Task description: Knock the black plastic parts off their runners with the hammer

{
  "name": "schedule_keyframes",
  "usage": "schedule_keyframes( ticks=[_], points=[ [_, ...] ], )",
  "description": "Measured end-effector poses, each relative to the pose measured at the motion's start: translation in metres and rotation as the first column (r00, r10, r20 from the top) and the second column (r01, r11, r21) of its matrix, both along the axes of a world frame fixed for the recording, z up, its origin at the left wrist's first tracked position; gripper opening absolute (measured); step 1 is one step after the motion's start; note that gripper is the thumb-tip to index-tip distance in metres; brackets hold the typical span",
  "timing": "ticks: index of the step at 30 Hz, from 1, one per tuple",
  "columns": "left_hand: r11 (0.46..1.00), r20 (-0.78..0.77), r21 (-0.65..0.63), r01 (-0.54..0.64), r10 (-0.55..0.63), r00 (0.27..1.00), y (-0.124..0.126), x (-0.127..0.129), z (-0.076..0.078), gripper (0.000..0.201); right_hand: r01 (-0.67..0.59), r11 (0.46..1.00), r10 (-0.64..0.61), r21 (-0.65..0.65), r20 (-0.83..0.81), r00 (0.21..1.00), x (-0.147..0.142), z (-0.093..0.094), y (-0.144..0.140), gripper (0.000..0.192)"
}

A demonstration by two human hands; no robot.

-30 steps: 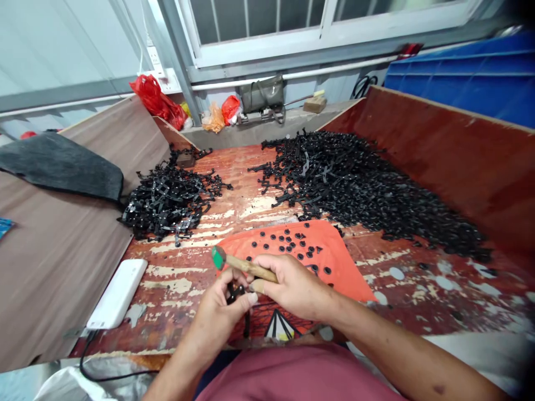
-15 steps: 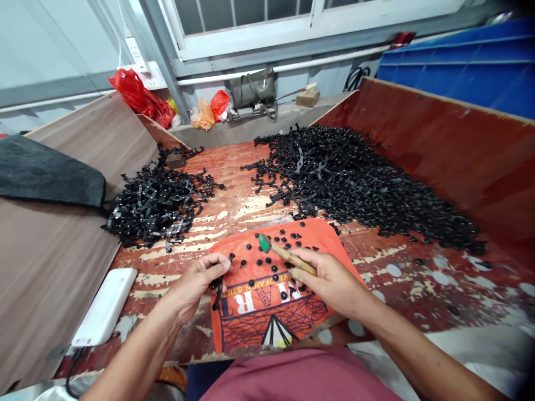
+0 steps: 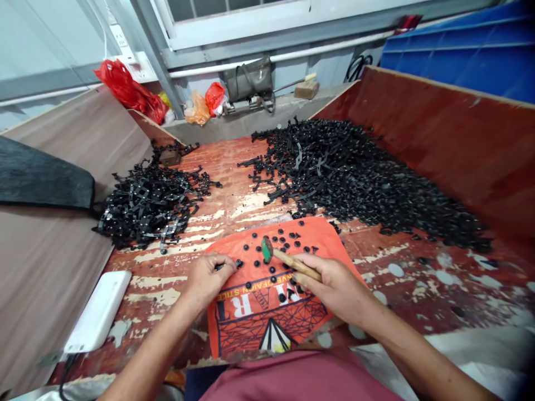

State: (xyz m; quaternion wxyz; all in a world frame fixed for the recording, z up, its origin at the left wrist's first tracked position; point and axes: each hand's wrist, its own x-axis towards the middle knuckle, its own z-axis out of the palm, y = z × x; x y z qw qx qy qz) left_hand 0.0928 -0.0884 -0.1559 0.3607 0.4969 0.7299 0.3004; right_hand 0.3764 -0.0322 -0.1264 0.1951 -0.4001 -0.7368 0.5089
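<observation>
Hammer (image 3: 288,259) with a green head and a wooden handle is in the right hand (image 3: 338,287), its fingers wrapped tight around the handle, and its head is over the orange cloth (image 3: 330,239) with little round black bits (image 3: 272,270) on it. Left hand (image 3: 209,275) has its fingers pinched on a thin black piece (image 3: 219,267) by the cloth's left edge. Behind them, a left pile (image 3: 146,203) and a bigger right pile (image 3: 355,172) of black pieces sit on the red desk (image 3: 234,178).

Green-headed hammer (image 3: 287,259) in right grip (image 3: 333,280), small black part (image 3: 239,263) in left grip (image 3: 210,277), orange cloth (image 3: 229,244) below
</observation>
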Motion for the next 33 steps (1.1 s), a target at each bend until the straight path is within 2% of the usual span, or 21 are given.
schedule_keyframes(
  ticks=[3, 6, 10, 14, 21, 25, 29, 31, 33],
  points=[
    [1.0, -0.001, 0.0, 0.003, -0.003, 1.0, 0.001, -0.001, -0.003, 0.022, -0.018, 1.0, 0.018, 0.016, 0.011, 1.0, -0.001, 0.0, -0.002, 0.034],
    [0.999, 0.067, -0.035, -0.011, 0.013, 0.998, 0.002, -0.002, -0.001, 0.021, -0.062, 0.997, 0.061, 0.041, 0.024, 0.998, -0.002, 0.002, -0.003, 0.033],
    [0.994, 0.139, -0.109, -0.006, 0.021, 0.99, 0.003, -0.003, 0.001, 0.022, -0.143, 0.983, 0.126, 0.118, 0.14, 0.982, -0.003, 0.011, -0.002, 0.03],
    [0.993, 0.159, -0.119, 0.007, 0.012, 0.987, 0.003, -0.002, 0.002, 0.021, -0.236, 0.954, 0.201, 0.184, 0.193, 0.961, -0.011, 0.021, -0.002, 0.043],
    [0.995, 0.185, -0.1, 0.021, -0.002, 0.983, 0.004, 0.001, 0.006, 0.02, -0.264, 0.914, 0.229, 0.307, 0.146, 0.963, -0.03, 0.034, -0.007, 0.058],
    [0.996, 0.187, -0.087, 0.014, 0.003, 0.982, 0.004, 0.0, 0.004, 0.021, -0.217, 0.89, 0.179, 0.401, 0.13, 0.975, -0.038, 0.026, -0.012, 0.056],
    [0.996, 0.198, -0.085, -0.005, 0.021, 0.98, 0.003, 0.0, 0.0, 0.02, -0.306, 0.847, 0.156, 0.436, 0.346, 0.925, -0.042, 0.011, -0.012, 0.062],
    [0.997, 0.191, -0.08, -0.02, 0.035, 0.981, 0.002, 0.001, -0.002, 0.02, -0.296, 0.839, 0.161, 0.458, 0.311, 0.937, -0.042, 0.01, -0.011, 0.061],
    [0.997, 0.172, -0.074, -0.031, 0.044, 0.984, 0.001, 0.001, -0.004, 0.021, -0.23, 0.841, 0.135, 0.49, 0.222, 0.966, -0.042, 0.012, -0.011, 0.059]
  ],
)
